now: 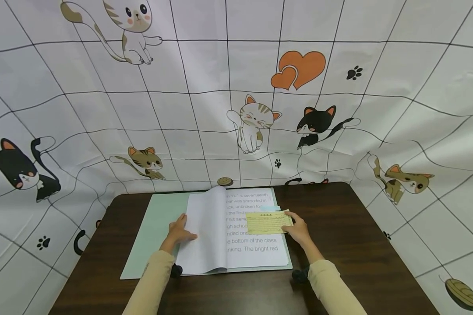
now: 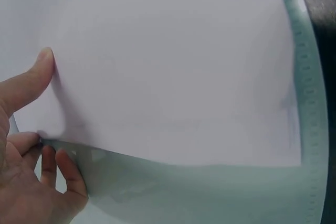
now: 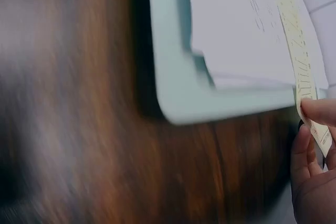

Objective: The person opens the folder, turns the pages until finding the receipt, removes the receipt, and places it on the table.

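Note:
An open ring binder with a pale green cover [image 1: 157,232] lies on the table, its printed page [image 1: 252,258] facing up on the right. My left hand [image 1: 179,232] holds the turned white page [image 1: 202,236] at its left edge. In the left wrist view the thumb [image 2: 44,66] lies on the white page [image 2: 173,66] and the other fingers curl at its edge. My right hand [image 1: 297,228] pinches the right end of a yellow printed slip [image 1: 265,223] over the printed page. In the right wrist view, thumb and fingers grip the yellow slip [image 3: 296,45].
A light blue tab [image 1: 270,208] shows just above the yellow slip. The dark wooden table [image 1: 351,245] extends on both sides of the binder. A white grid-lined sheet with cartoon cats [image 1: 205,109] hangs behind and around the table.

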A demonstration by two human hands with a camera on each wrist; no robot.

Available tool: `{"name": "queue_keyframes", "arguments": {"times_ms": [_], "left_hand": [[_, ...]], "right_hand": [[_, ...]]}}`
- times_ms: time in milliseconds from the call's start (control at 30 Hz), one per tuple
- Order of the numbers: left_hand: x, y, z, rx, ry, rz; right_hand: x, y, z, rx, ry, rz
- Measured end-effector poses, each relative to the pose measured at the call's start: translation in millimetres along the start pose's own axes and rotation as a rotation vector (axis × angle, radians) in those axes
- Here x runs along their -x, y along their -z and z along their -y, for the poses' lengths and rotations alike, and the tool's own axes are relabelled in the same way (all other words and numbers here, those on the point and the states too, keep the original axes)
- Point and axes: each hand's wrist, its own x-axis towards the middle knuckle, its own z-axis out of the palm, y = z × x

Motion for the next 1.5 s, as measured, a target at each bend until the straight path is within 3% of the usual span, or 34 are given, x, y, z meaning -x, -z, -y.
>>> {"name": "queue_keyframes", "arguments": {"times_ms": [500, 867, 1200, 1500], "left_hand": [[4.9, 4.0, 2.3, 0.033, -0.011, 0.026], [13.4, 11.4, 11.2, 0.044, -0.008, 0.024], [12.6, 18.3, 19.3, 0.031, -0.014, 0.035], [16.2, 18.2, 28.5, 0.029, -0.022, 0.037]], "right_hand": [[5.0, 47, -18, 0.032, -0.066, -0.050], [3.2, 62, -26, -0.006, -0.061, -0.006], [7.3, 75, -28, 0.062, -0.079, -0.031], [9.1, 75, -33, 0.104, -0.079, -0.002]]}}
